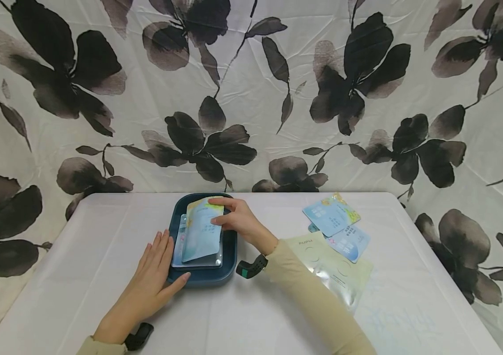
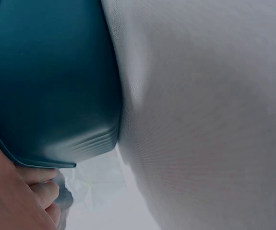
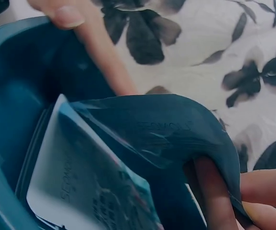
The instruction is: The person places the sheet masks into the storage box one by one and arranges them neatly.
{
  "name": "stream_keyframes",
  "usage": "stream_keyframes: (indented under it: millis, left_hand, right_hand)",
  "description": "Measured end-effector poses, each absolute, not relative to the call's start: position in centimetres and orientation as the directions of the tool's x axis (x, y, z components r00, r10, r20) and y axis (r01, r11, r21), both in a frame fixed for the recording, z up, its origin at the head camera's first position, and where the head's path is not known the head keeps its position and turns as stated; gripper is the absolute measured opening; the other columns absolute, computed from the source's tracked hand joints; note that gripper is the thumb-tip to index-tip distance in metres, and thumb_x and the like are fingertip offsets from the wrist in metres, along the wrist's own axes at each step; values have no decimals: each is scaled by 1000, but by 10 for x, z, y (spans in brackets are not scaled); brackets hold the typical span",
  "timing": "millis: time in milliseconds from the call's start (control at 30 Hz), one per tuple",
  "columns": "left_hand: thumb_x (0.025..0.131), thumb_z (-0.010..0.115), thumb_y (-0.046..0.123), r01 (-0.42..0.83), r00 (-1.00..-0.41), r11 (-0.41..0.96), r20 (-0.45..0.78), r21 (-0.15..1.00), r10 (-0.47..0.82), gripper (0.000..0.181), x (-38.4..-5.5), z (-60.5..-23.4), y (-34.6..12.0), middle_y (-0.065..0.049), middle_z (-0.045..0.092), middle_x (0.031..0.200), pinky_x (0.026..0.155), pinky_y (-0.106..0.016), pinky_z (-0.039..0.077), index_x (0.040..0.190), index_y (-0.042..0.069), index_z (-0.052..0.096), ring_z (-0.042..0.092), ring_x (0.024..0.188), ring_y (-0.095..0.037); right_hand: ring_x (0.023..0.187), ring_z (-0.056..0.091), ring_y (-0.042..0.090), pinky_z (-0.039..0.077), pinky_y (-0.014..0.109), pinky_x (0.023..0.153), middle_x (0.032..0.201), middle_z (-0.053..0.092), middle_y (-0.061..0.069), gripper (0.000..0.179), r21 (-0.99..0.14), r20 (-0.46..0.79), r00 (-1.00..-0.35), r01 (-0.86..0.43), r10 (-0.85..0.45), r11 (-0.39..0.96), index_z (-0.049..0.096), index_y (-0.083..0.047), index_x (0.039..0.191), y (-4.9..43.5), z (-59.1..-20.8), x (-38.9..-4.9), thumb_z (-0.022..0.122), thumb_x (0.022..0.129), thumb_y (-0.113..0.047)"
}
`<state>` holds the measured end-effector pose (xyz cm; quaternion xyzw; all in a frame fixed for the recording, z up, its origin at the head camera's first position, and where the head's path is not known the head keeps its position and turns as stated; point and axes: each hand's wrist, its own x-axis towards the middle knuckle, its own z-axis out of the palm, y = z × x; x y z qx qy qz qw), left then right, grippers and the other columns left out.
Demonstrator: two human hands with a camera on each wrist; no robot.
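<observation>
My right hand (image 1: 244,224) pinches a light-blue sheet-mask packet (image 1: 200,239) by its upper right edge, thumb on the near face. The packet leans over other flat packets (image 1: 178,249) inside a dark blue rectangular plastic bin (image 1: 202,282). Seen from the right wrist, the gripped packet (image 3: 162,124) bends in my fingers, and a white-backed packet (image 3: 80,177) stands tilted beside it. My left hand (image 1: 149,278) rests against the bin's left rim with fingers extended and thumb apart. In the left wrist view, the bin's outer wall (image 2: 56,76) fills the upper left.
Right of the bin, two light-blue packets (image 1: 331,214) (image 1: 350,241) overlap a larger pale green-and-silver packet (image 1: 344,281), partly covered by my right sleeve (image 1: 313,291). The white tabletop (image 1: 69,266) ends at a floral curtain (image 1: 278,98).
</observation>
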<state>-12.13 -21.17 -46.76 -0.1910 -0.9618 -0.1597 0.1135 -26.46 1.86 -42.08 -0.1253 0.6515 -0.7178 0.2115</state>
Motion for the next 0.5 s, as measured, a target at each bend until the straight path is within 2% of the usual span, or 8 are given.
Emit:
stream_keyframes:
  millis: [167,367,433,500]
  left_hand:
    - [97,58,49,401,-902,879,276,258,331,92,-121,-468,-212,-18,-1,165,120,-40,-10,154,-9,15,2,151,-38]
    - [97,58,49,406,-899,876,283,259,333,92,-121,-468,-212,-17,-1,165,120,-40,-10,154,-8,15,2,151,-38]
    - [97,58,49,411,-896,874,291,259,335,92,-122,-468,-212,-18,-1,165,120,-40,-10,154,-9,16,3,151,-38]
    - [97,58,48,416,-893,872,297,260,338,91,-122,-468,-213,-18,-1,165,120,-40,-9,154,-9,15,2,151,-38]
  right_hand:
    - [87,66,18,59,32,75,121,61,13,52,-994,-99,-880,109,-465,6,62,-2,133,10,-425,-261,68,84,12]
    - [84,66,18,59,31,70,118,61,15,53,-992,-67,-888,12,-455,122,60,1,134,4,-426,-257,68,83,11]
    - [83,65,17,58,29,68,120,61,15,53,-981,-55,-892,-35,-448,190,59,1,134,3,-427,-257,69,83,9]
    - [88,63,17,56,27,73,124,61,15,53,-951,-35,-897,-105,-440,291,60,0,134,1,-428,-258,71,83,6]
